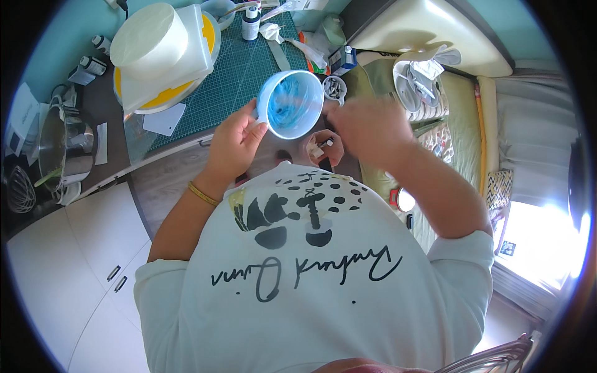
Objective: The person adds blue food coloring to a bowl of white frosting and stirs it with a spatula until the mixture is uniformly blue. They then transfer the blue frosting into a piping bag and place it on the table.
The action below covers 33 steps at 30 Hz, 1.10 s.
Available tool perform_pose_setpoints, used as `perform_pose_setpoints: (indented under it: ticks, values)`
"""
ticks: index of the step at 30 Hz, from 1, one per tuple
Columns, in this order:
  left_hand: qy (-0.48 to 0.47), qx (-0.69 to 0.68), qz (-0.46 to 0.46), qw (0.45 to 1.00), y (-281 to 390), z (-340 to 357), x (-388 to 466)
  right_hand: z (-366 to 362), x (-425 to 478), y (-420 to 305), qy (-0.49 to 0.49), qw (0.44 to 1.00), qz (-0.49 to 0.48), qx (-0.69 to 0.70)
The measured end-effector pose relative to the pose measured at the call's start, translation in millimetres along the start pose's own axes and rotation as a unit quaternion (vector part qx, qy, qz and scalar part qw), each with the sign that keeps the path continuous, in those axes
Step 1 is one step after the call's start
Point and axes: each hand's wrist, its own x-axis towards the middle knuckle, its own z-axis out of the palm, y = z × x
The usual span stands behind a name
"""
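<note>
My left hand grips the handle of a white plastic mixing cup, which is tilted so that its inside faces me. Streaky blue cream or icing coats the cup's inner wall and bottom. My right hand is blurred, just to the right of the cup; its fingers and anything in them cannot be made out. Close above that hand stands a small white cup of metal pieces. A tall round white cake form rests on a white and yellow stand at the upper left.
A green cutting mat covers part of the desk, with a white scraper at its edge. Bottles stand at the back. On the left are a metal bowl and a whisk. A bin stands below the cup.
</note>
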Motion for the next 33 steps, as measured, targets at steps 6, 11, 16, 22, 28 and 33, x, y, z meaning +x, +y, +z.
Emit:
perform_pose_setpoints:
  ticks: [6,11,16,22,28,33]
  values:
    - [0.019,0.039,0.051,0.998,0.8,2.4,4.2,30.5,2.8,20.2,-0.111,0.976,0.084,0.167]
    - [0.003,0.017,-0.002,1.000,0.6,4.7,-4.6,10.1,-3.4,5.8,0.044,0.955,0.131,0.261]
    - [-0.008,0.032,-0.015,0.999,16.7,2.2,-0.9,38.2,-20.5,-3.8,0.015,0.995,-0.102,0.018]
    - [-0.004,0.018,-0.011,1.000,13.6,4.5,-1.6,34.6,-17.9,0.1,0.059,0.996,-0.072,-0.012]
    - [0.004,0.031,-0.001,1.000,13.7,7.2,-2.0,15.0,-14.4,13.4,0.002,0.997,-0.082,-0.009]
    - [-0.020,0.052,0.009,0.998,12.6,7.7,-4.3,10.4,-9.1,26.5,0.295,0.939,-0.157,-0.077]
